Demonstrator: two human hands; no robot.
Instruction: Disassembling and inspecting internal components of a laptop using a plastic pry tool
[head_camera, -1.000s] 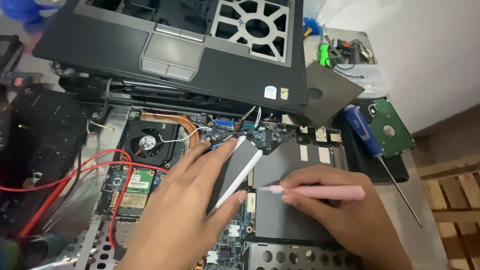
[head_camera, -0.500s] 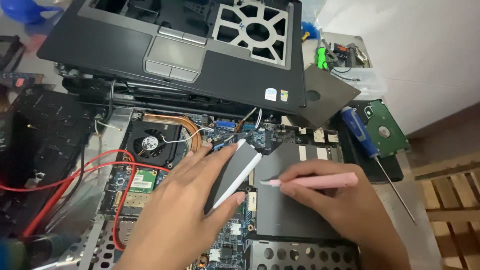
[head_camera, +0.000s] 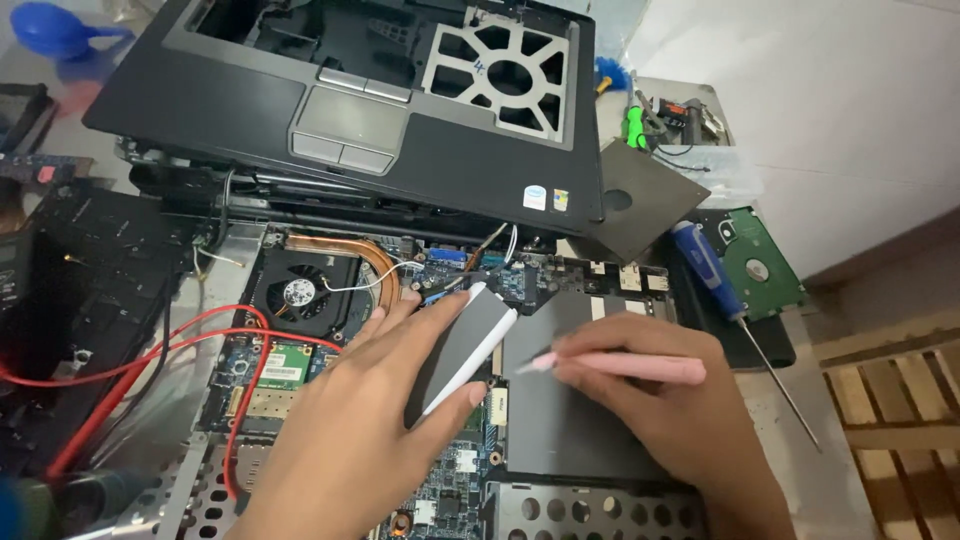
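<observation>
Left hand (head_camera: 375, 430) fingers closed on grey slab (head_camera: 462, 345), tilted over motherboard (head_camera: 440, 470). Right hand (head_camera: 665, 410) pinches pink tool (head_camera: 620, 366), tip at slab's 4 o'clock. Risk: tip slips, gouges board. Cluttered bench; screwdriver (head_camera: 715, 285) at 2 o'clock, white wall behind.

Blue blower (head_camera: 60, 28) (edge-cropped, blurred)

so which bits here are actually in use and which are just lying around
In use:
- left hand holding grey slim device
- right hand holding pink tool
- open laptop base

Lying about:
- blue screwdriver
- green hard drive
- palmrest cover
- red wires
</observation>
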